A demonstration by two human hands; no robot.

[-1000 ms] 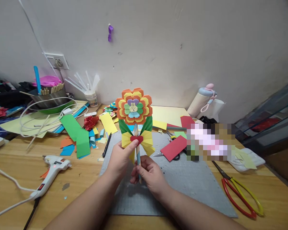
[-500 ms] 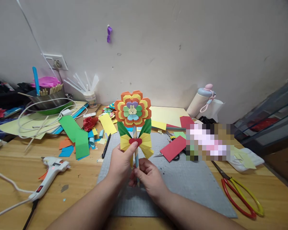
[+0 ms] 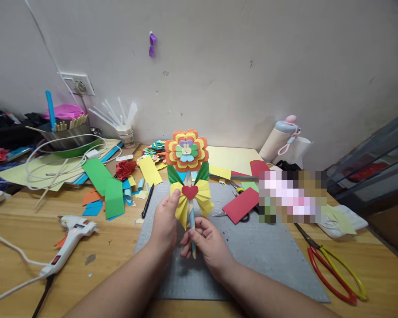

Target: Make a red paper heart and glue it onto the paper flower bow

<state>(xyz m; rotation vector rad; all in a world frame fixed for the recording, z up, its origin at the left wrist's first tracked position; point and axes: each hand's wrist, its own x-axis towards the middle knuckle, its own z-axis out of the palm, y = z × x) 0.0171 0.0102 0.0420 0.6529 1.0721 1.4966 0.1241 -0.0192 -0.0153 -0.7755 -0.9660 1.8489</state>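
Head view, clock centred on the paper flower (image 3: 186, 150) with its stem and bow, 12 at picture top: flower is upright, near mid-picture, raised in front of grey mat (image 3: 252, 265) on wooden table (image 3: 119, 236). Orange and yellow outer petals, small face in the middle, green leaves (image 3: 203, 173) below. Left hand (image 3: 165, 221) at 7 o'clock, narrow grip, thumb on the left wing of yellow bow (image 3: 204, 196); its other fingers mostly hidden. Red heart (image 3: 190, 192) sits at bow's centre, uncovered. Right hand (image 3: 208, 243) between 5 and 6, pinching striped stem (image 3: 192, 221) near its low end, thumb in front, fingers curled round; stem tip pokes out below. Black pen (image 3: 147, 201) at 8, by mat's left edge. White glue gun (image 3: 71, 240) between 8 and 9, lying on wood, cord attached. Green paper (image 3: 114, 198) at 9, orange and blue scraps beside it. Metal bowl (image 3: 68, 136) with sticks between 9 and 10, cup (image 3: 126, 136) of clear-white sticks at 10. Purple item (image 3: 151, 45) on wall near 11. Bottle (image 3: 276, 142) with pink-topped lid between 2 and 3, leaning. Red card (image 3: 240, 205) between 3 and 4, over black-handled scissors (image 3: 246, 217). Big scissors (image 3: 333, 276), one red handle, one yellow, at 4, partly off the mat. Blurred patch at 3 to 4, contents unreadable.
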